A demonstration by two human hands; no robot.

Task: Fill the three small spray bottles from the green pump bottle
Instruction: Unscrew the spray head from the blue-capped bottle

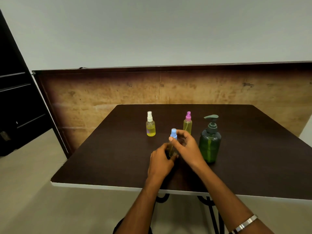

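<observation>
Both hands on the blue-capped spray bottle (173, 142), mid-table, upright or close to it. Left hand (160, 162) wraps the lower body, fingers curled round it. Right hand (186, 146) comes over from the right, fingertips pinching at the neck just under the blue cap. Can't tell if the cap is threaded on tight or loose; the hands hide the collar. Yellowish liquid shows in the body between the 2 grips, level unclear.

Beyond the grip, away from the person: white-capped spray bottle (150, 125) off to the far left, about half full of yellow liquid; pink-capped spray bottle (187, 124) just behind the right hand, also yellow inside. Just right of the right hand stands the green pump bottle (210, 142), near but not touching. All on the dark table (104, 157).

Judgement: step in hand is twisting the blue top, on or off, can't say which. To do it well: left hand keeps the body planted and vertical so nothing spills, right hand turns only the collar, not the clear overcap. Keep the right wrist clear of the pump bottle beside it. If it's coming off, lift the dip tube straight up.
</observation>
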